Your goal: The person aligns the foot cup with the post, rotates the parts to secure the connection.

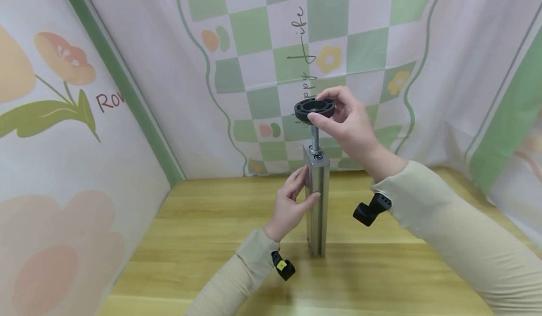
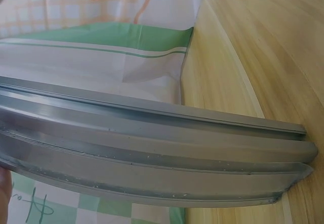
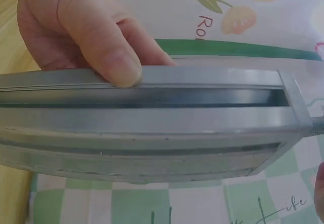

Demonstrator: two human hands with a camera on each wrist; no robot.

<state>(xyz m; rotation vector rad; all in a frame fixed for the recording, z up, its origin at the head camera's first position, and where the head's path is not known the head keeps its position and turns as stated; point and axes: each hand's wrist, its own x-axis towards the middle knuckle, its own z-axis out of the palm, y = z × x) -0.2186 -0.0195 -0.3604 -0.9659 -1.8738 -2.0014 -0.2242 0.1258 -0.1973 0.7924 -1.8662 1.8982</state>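
Note:
A grey slotted aluminium profile [image 1: 318, 212] stands upright on the wooden table. On its top end plate a threaded bolt [image 1: 315, 138] rises to a black round levelling foot [image 1: 301, 114], wide side up. My left hand [image 1: 284, 212] grips the profile's upper half from the left, thumb on the near side. With thumb and fingers my right hand [image 1: 353, 128] holds the foot's rim from the right. In the right wrist view, the left thumb [image 3: 121, 69] presses along the profile's edge. The left wrist view shows the profile's grooves [image 2: 152, 148] running down to the table.
The wooden table [image 1: 190, 240] spreads around the profile. Behind it hangs a green-and-white checked curtain [image 1: 254, 34]; a flowered curtain [image 1: 63, 165] closes the left side. Black wrist cameras are strapped to both sleeves [image 1: 432, 208].

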